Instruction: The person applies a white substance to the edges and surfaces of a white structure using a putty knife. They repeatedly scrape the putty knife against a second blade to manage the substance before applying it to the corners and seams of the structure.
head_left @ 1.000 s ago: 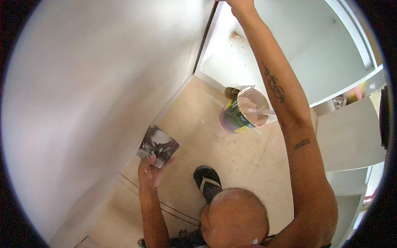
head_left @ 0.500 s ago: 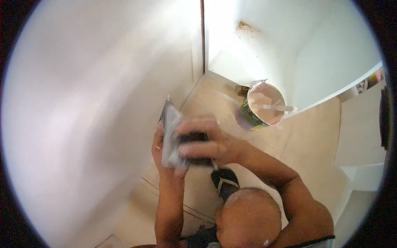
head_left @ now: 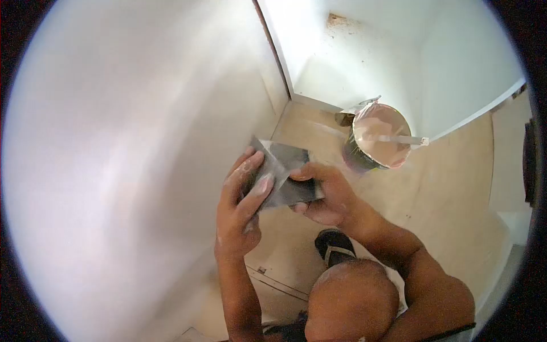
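Between both hands, in front of the white wall, is a dark grey, dust-smeared piece of sandpaper (head_left: 288,157), folded over at its left part. My left hand (head_left: 242,194) pinches the left part, with the fingers lying across the fold and whitish dust on the fingertips. At the other end, my right hand (head_left: 330,194) grips the sandpaper, its thumb on top and its fingers underneath. The underside is hidden by the sheet and the hands.
On the floor ahead right stands a bucket (head_left: 367,162) of pinkish paste, a flat tool (head_left: 399,139) lying across its rim. A white wall (head_left: 114,171) rises close on the left. Below are my knee (head_left: 353,299) and a sandalled foot (head_left: 335,246).
My right hand has shifted from its blurred place over the sheet to the right end. The sandpaper has turned to lie flatter. The view has shifted slightly.
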